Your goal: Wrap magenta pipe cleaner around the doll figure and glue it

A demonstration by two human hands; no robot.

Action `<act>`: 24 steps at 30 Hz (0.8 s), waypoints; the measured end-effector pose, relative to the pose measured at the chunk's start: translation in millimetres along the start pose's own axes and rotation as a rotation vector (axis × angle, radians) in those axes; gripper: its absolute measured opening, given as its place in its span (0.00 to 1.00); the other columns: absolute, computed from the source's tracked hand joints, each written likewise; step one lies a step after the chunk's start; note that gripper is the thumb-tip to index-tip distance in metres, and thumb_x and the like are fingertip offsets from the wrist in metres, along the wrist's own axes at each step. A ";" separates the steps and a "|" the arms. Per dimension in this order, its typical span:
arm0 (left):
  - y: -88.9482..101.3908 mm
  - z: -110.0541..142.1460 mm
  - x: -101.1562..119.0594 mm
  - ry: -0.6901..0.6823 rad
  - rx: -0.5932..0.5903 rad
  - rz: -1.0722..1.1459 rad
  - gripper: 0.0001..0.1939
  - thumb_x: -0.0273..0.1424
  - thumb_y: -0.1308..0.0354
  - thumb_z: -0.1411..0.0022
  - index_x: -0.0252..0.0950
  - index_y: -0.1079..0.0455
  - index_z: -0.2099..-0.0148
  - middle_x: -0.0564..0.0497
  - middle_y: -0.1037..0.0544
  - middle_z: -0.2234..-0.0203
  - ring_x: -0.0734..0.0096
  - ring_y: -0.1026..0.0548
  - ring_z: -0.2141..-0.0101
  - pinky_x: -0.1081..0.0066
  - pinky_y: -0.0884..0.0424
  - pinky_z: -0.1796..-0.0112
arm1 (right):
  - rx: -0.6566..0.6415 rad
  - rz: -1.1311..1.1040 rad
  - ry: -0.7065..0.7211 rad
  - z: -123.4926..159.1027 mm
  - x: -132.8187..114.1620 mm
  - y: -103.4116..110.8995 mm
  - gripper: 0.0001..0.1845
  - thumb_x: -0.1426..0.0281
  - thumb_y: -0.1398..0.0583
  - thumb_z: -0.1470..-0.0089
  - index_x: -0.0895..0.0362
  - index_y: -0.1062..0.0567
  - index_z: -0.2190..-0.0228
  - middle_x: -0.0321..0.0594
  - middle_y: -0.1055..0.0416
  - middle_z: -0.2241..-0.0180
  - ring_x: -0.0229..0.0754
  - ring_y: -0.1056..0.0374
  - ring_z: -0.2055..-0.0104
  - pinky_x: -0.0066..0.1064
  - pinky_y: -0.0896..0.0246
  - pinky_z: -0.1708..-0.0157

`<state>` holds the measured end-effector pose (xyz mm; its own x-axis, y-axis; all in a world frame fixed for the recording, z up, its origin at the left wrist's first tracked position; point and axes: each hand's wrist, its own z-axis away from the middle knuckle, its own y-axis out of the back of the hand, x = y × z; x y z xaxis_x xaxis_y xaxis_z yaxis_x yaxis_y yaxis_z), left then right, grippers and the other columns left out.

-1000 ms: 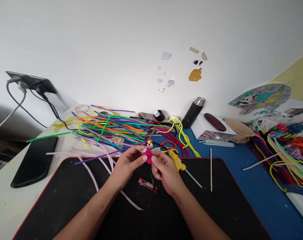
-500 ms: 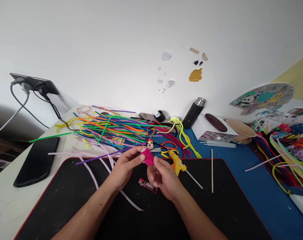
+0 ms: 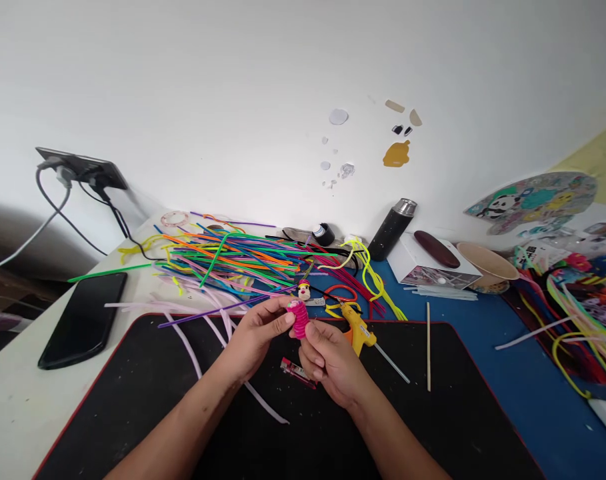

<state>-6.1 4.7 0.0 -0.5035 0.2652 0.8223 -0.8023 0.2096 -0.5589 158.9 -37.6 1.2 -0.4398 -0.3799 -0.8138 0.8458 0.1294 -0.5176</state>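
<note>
Between my two hands is a small magenta coil of wound pipe cleaner [image 3: 299,320], held above the black mat. My left hand [image 3: 257,330] pinches its upper left side with thumb and fingers. At its lower right, my right hand [image 3: 330,357] grips it between thumb and curled fingers. Just beyond the coil stands a little pale doll head [image 3: 303,291] with a red and yellow top. A red lighter [image 3: 297,373] lies on the mat below, partly behind my right hand. To the right rests a yellow glue gun [image 3: 359,330] with a clear glue stick in its back.
A bundle of colourful pipe cleaners [image 3: 233,257] spreads along the back, with pale lilac ones [image 3: 183,340] reaching onto the mat. A phone [image 3: 85,320] lies left. At right are a wooden stick [image 3: 429,347], a black thermos [image 3: 393,230], a tissue box [image 3: 433,270] and a bowl [image 3: 487,263].
The whole view has shifted slightly, so things sit a little further right. Both hands still hold the magenta coil, which is slightly more upright, with my right fingers closer beneath it.
</note>
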 end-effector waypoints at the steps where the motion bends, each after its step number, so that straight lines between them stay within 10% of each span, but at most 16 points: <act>1: 0.0 -0.2 -0.4 0.004 -0.009 0.002 0.18 0.41 0.19 0.49 0.36 0.14 0.60 0.48 0.19 0.68 0.67 0.28 0.66 0.69 0.31 0.61 | 0.005 0.002 0.003 -0.1 0.9 0.3 0.27 0.48 0.29 0.42 0.58 0.26 0.71 0.22 0.47 0.85 0.27 0.55 0.86 0.25 0.65 0.83; 24: -2.0 -0.3 0.5 -0.014 0.061 0.032 0.17 0.41 0.19 0.50 0.38 0.14 0.60 0.49 0.16 0.65 0.65 0.25 0.63 0.67 0.31 0.55 | 0.155 0.310 0.071 1.0 1.5 -2.5 0.30 0.43 0.29 0.48 0.56 0.26 0.63 0.26 0.35 0.83 0.30 0.45 0.86 0.23 0.56 0.85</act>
<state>-4.6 4.7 1.5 -0.5331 0.2578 0.8058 -0.8035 0.1437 -0.5776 156.5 -39.4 1.5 -0.1704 -0.2792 -0.9450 0.9758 0.0858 -0.2013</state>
